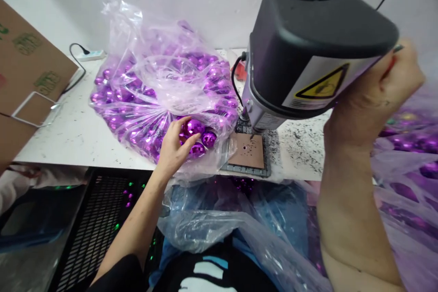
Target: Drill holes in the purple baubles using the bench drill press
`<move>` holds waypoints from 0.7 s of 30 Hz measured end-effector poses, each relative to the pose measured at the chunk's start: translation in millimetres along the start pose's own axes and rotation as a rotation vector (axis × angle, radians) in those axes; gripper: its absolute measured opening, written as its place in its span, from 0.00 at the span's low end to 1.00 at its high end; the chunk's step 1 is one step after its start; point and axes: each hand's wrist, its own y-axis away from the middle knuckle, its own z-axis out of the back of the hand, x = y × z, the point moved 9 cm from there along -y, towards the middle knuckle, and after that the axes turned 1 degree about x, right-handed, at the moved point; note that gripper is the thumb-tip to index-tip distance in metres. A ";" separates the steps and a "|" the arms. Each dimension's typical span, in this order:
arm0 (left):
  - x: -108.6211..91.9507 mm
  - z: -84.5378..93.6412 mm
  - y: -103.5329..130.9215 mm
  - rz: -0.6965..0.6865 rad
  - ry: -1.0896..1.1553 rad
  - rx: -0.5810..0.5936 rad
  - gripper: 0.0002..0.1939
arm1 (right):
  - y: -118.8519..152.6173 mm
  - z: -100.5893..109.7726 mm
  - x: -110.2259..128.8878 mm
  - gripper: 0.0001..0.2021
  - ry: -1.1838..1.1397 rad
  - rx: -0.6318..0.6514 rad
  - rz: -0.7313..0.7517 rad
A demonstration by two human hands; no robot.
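A large clear plastic bag (167,91) full of shiny purple mirror-faceted balls lies on the white bench. At its open mouth, my left hand (178,143) has its thumb and fingers curled about a purple ball (194,127), with more balls right beside it. To the right stands a small bench drill press (301,50) with a black cover and a yellow warning label. My right hand (393,77) is closed at its far right side on a handle, mostly hidden; only a dark tip shows. Under the drill head, a brown board (246,150) with a small hole rests on the metal base.
Dark shavings (290,146) litter the bench (61,132) around the drill. A cardboard box (30,64) and a power strip (91,55) are at the left. A black crate (92,223) sits below the bench. Clear plastic (219,228) drapes across my lap. More bagged purple balls (410,182) lie at the right.
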 end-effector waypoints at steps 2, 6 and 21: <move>-13.8 -10.6 14.2 0.106 0.370 0.091 0.26 | -0.6 7.0 -5.8 0.27 0.028 -0.105 -0.083; -30.3 -75.1 53.1 0.369 0.835 0.391 0.28 | -2.6 6.2 -6.9 0.30 0.067 -0.120 -0.117; -23.8 -127.7 23.1 0.090 0.175 0.194 0.23 | 0.1 0.3 -17.3 0.32 -0.075 -0.065 -0.180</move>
